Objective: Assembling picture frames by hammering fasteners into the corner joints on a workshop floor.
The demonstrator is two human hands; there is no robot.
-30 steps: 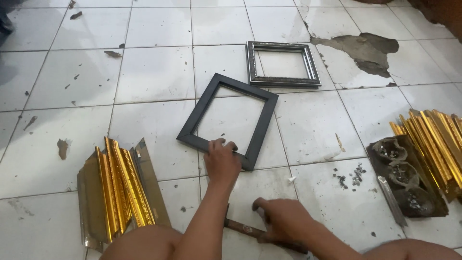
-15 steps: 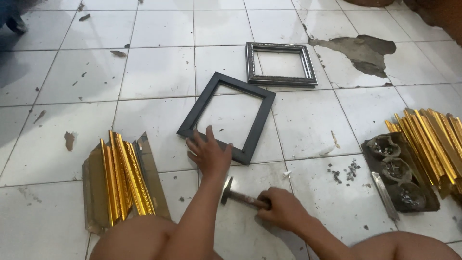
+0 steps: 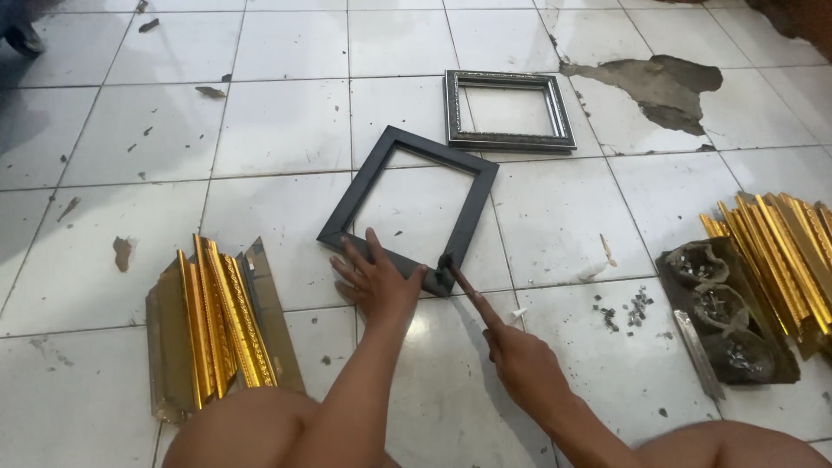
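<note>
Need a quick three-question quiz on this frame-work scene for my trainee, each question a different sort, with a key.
1. True or false: the left hand lies flat on the black frame.
2. Which corner of the black frame does the hammer in the right hand touch? A) far corner B) near corner C) none
3. Fill in: the gold moulding strips lie to the person's ____ on the tiled floor.

Key: 1 true; 2 B; 3 left. A second, silver frame lies farther off, untouched.
</note>
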